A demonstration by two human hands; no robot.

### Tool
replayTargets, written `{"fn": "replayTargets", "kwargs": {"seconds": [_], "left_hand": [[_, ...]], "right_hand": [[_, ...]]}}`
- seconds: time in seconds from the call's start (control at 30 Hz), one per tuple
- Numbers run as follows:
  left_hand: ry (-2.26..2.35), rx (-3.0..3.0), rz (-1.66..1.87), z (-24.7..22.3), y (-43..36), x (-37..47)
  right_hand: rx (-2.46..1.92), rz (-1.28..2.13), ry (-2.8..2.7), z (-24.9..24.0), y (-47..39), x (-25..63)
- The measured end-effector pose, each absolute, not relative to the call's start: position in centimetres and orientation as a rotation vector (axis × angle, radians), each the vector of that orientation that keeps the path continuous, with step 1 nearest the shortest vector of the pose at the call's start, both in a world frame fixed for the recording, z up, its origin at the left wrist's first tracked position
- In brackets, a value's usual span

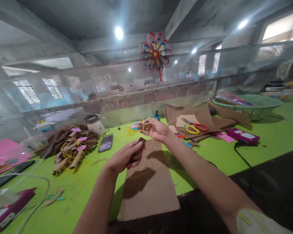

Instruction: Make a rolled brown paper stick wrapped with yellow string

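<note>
My left hand (pixel 130 154) is closed around a small dark-brown rolled piece (pixel 141 141), whose end shows above the thumb; whether it is paper or cloth I cannot tell. My right hand (pixel 156 130) is raised to the right of it, palm partly up. Yellow thread (pixel 146 127) runs across the fingers of my right hand, and a loose length of it trails down. Beneath both hands lies a brown cardboard sheet (pixel 151 195), with loops of the thread and shadows on it.
Brown rolls with yellow thread and pink tags (pixel 74 156) lie left, near a phone (pixel 105 143) and a jug (pixel 94 124). Scissors (pixel 194 126) rest on brown sheets (pixel 222 123) at right, by a magenta box (pixel 244 136) and a green basket (pixel 256 107). Behind stands a perforated screen (pixel 107 87).
</note>
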State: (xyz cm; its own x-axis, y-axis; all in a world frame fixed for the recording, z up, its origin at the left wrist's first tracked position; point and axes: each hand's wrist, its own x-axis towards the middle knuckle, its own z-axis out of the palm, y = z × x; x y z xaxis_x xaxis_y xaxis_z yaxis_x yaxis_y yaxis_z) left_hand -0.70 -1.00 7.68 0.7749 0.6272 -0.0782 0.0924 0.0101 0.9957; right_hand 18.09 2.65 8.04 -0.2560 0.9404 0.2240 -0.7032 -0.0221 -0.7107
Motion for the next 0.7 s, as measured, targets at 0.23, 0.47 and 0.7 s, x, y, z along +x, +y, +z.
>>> {"fn": "replayTargets", "kwargs": {"seconds": [0.23, 0.47, 0.7], "left_hand": [[0.651, 1.423, 0.581, 5.7, -1.8, -1.5], [0.626, 1.365, 0.619, 4.6, -1.7, -1.9], [0.669, 1.335, 0.646, 3.9, -1.9, -2.3]], "right_hand": [[-0.336, 1.313, -0.963, 10.4, 3.0, 19.4], [-0.437, 0.847, -1.300, 9.9, 2.8, 18.8], [-0.650, 0.566, -1.393, 9.4, 3.4, 19.2]]}}
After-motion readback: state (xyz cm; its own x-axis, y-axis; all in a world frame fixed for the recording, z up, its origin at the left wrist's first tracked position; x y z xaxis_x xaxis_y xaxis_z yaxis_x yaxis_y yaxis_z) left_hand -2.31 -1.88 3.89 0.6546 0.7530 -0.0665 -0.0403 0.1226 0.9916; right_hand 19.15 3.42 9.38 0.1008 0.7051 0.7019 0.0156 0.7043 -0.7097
